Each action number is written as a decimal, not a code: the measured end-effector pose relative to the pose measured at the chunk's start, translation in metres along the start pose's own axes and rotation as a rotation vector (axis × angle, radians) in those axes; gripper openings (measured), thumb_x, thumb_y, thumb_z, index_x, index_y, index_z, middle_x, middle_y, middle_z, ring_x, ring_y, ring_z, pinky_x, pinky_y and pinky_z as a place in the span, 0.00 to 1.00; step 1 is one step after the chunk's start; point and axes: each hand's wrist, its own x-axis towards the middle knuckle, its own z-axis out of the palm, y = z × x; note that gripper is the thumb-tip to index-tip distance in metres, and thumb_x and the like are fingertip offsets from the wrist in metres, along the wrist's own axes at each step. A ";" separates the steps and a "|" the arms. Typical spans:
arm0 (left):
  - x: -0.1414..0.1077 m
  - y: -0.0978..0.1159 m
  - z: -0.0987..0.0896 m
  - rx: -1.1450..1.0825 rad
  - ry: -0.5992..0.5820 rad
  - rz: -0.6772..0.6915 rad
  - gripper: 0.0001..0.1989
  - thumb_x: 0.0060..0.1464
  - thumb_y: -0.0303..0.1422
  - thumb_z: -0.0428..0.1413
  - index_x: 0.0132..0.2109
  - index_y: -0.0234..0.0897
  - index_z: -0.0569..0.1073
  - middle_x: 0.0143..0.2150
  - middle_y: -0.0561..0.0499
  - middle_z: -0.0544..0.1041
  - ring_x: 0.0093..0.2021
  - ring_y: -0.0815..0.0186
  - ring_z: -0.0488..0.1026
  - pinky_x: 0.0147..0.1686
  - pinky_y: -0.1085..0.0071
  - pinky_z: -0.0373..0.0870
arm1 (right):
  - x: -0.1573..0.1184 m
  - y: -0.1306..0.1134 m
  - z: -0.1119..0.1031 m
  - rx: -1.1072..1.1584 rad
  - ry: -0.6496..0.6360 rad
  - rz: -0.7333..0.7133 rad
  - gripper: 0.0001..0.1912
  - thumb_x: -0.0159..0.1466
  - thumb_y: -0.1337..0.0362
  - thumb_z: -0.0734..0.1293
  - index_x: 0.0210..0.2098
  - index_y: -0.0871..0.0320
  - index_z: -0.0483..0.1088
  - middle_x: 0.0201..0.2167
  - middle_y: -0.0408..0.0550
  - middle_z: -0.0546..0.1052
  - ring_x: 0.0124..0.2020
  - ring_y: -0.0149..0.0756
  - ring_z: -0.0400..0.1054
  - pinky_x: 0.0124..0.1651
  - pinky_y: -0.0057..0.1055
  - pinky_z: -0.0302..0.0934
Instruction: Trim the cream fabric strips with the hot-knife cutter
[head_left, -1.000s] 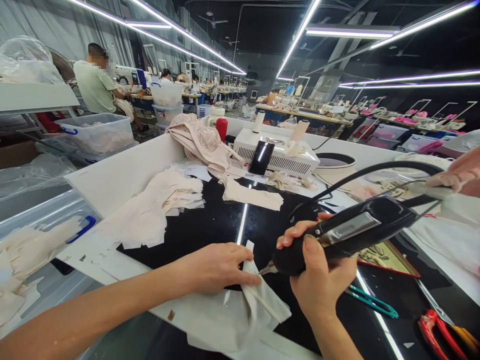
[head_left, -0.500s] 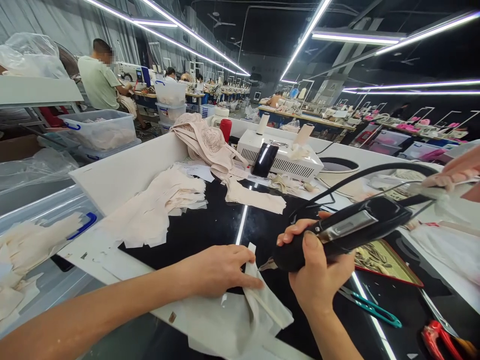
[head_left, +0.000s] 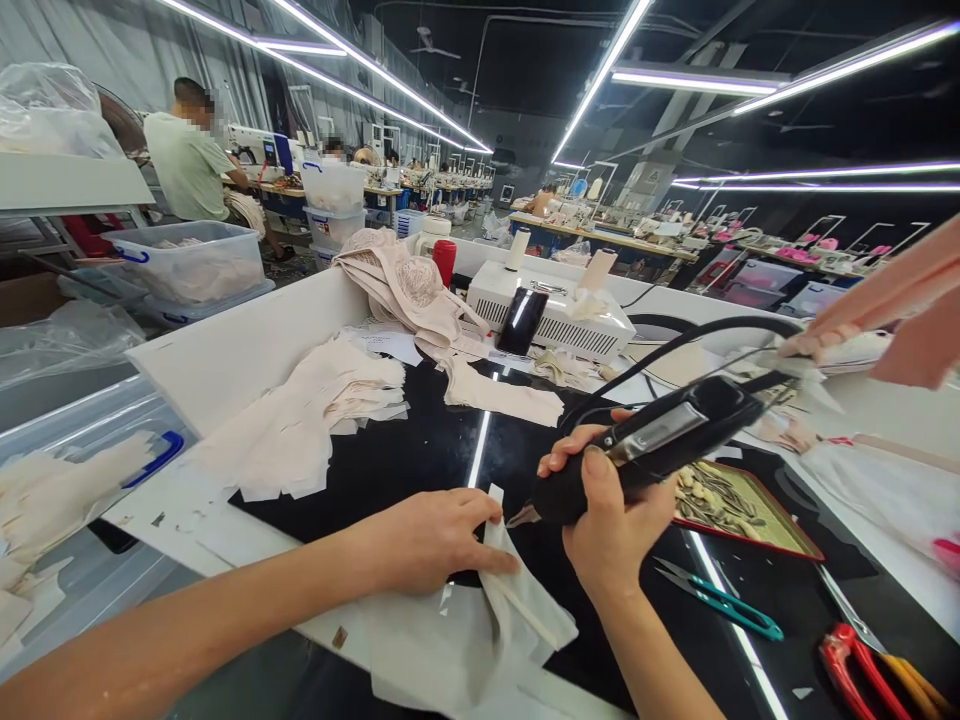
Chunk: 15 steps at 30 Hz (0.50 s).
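Observation:
My left hand presses on a folded pale fabric piece, its thumb and index finger gripping the cloth near the narrow end. Part of the piece hangs over the white front edge of the table. In my right hand is a black corded handheld tool with a silver panel and a pointed tip. The tip is close beside the fabric near my left fingers; whether it touches cannot be made out. Another pale fabric strip lies farther back on the black tabletop.
To the left lies a stack of pale fabric pieces. Teal thread snips, red-handled scissors and a tray of seeds are on the right. Behind stand a phone and a white vented box. Peach cloth ties up the cord.
My right hand has shifted slightly left and up with the tool. My left hand stays on the same fabric piece. The view has turned a little, uncovering more of the seed tray.

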 end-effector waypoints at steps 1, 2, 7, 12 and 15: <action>-0.001 -0.001 0.000 -0.012 -0.004 -0.008 0.30 0.62 0.18 0.55 0.65 0.52 0.74 0.63 0.42 0.70 0.60 0.54 0.74 0.53 0.63 0.78 | 0.001 -0.001 -0.002 -0.012 -0.003 -0.002 0.21 0.63 0.61 0.77 0.51 0.51 0.68 0.32 0.37 0.77 0.26 0.32 0.70 0.30 0.34 0.71; -0.002 -0.001 -0.001 -0.026 -0.002 -0.018 0.31 0.60 0.17 0.54 0.65 0.50 0.74 0.63 0.42 0.71 0.60 0.54 0.74 0.52 0.63 0.79 | 0.002 -0.002 -0.004 -0.029 -0.007 -0.005 0.21 0.63 0.61 0.77 0.52 0.51 0.68 0.32 0.37 0.77 0.26 0.33 0.71 0.30 0.34 0.71; -0.003 -0.001 -0.006 -0.146 0.056 -0.105 0.31 0.60 0.15 0.50 0.65 0.43 0.73 0.60 0.43 0.75 0.55 0.59 0.76 0.51 0.66 0.78 | 0.011 -0.014 -0.022 -0.125 -0.032 -0.043 0.21 0.63 0.60 0.77 0.52 0.50 0.69 0.34 0.38 0.78 0.27 0.34 0.73 0.34 0.36 0.71; 0.016 0.010 0.000 -0.144 0.140 -0.128 0.13 0.69 0.25 0.54 0.55 0.37 0.79 0.54 0.45 0.80 0.51 0.61 0.78 0.50 0.66 0.78 | 0.019 -0.026 -0.050 -0.332 0.030 -0.061 0.18 0.61 0.53 0.77 0.45 0.52 0.72 0.37 0.44 0.80 0.32 0.40 0.75 0.40 0.40 0.71; 0.035 0.015 0.018 -0.020 0.145 -0.084 0.08 0.69 0.37 0.59 0.48 0.38 0.80 0.52 0.49 0.81 0.48 0.62 0.79 0.49 0.67 0.77 | 0.024 -0.032 -0.066 -0.561 0.127 -0.047 0.24 0.59 0.44 0.76 0.47 0.52 0.75 0.41 0.48 0.80 0.41 0.47 0.74 0.43 0.41 0.68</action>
